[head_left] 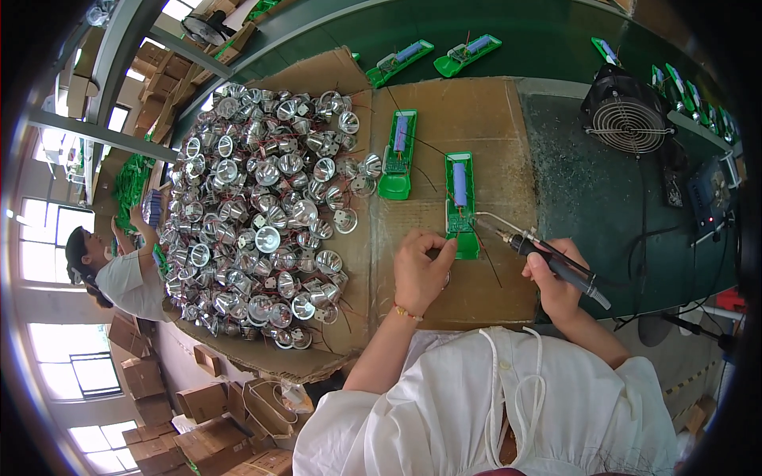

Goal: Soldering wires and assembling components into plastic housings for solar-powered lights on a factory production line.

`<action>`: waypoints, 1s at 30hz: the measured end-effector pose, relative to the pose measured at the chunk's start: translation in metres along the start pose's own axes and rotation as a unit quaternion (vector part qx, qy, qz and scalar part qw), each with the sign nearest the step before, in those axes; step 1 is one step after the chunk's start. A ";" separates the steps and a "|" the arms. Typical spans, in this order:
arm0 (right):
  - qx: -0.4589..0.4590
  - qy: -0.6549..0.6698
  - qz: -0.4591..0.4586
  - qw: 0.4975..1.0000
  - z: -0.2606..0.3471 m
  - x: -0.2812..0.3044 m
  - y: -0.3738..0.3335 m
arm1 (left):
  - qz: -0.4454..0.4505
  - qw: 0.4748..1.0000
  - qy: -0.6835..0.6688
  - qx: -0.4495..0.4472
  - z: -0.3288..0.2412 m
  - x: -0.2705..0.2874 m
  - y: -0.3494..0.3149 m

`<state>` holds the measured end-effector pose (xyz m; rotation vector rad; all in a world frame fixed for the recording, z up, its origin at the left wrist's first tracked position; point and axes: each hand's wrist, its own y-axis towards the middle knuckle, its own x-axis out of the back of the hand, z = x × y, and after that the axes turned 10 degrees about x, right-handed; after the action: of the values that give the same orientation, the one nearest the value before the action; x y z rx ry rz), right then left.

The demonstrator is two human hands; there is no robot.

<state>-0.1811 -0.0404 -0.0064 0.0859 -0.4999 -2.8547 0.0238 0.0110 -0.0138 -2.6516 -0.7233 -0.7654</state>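
Observation:
My right hand [558, 284] grips a soldering iron [565, 271] with a thin curved metal feed tube along it. The iron's tip reaches the green circuit board [458, 222] inside a green plastic housing [467, 247], at or just over the board. In that housing a blue cylindrical battery [459, 184] lies above the board, and loose dark wires stick out. My left hand [424, 268] is closed in a pinch at the housing's near end; its fingers hide most of what they hold, though a small shiny edge shows below them.
A big heap of silver reflector cups [266, 238] with wires covers the cardboard [361, 301] on the left. Another green housing [395, 181] lies close by, with several more on the green belt [540, 40]. At right stand a round-grilled fan [627, 125] and a control box [709, 194]. A co-worker [127, 274] is far left.

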 end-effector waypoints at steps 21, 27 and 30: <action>0.007 -0.022 0.052 0.998 -0.012 -0.006 0.004 | -0.017 0.999 -0.022 0.021 -0.008 -0.003 0.006; -0.043 0.031 0.037 0.998 -0.017 -0.011 0.004 | -0.013 0.998 -0.024 0.054 -0.015 -0.002 0.006; -0.069 0.039 0.031 0.996 -0.011 -0.015 0.005 | -0.015 0.998 -0.011 0.052 -0.009 -0.002 0.007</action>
<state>-0.1648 -0.0450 -0.0151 0.1550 -0.2832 -2.8030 0.0224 0.0010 -0.0084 -2.5644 -0.7895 -0.6866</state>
